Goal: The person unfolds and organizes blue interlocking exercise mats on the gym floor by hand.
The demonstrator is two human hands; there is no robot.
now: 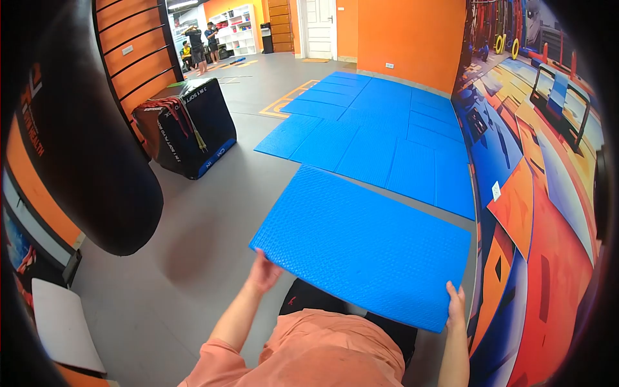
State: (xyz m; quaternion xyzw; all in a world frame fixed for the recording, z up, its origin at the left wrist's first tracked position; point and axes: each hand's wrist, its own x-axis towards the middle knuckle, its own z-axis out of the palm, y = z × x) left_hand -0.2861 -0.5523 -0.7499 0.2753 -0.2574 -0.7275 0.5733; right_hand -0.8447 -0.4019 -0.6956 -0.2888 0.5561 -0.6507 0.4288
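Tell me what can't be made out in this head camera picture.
All in the head view:
Held blue mat, underside: turned from the camera.
Left hand and right hand, some fingers: hidden by that mat.
Black punching bag, top: cut off by the upper edge.
Distant people, their actions: too small.

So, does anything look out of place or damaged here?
Nothing looks clearly damaged, but the floor mats form a stepped left edge, not a straight one, and straps drape over the black box.
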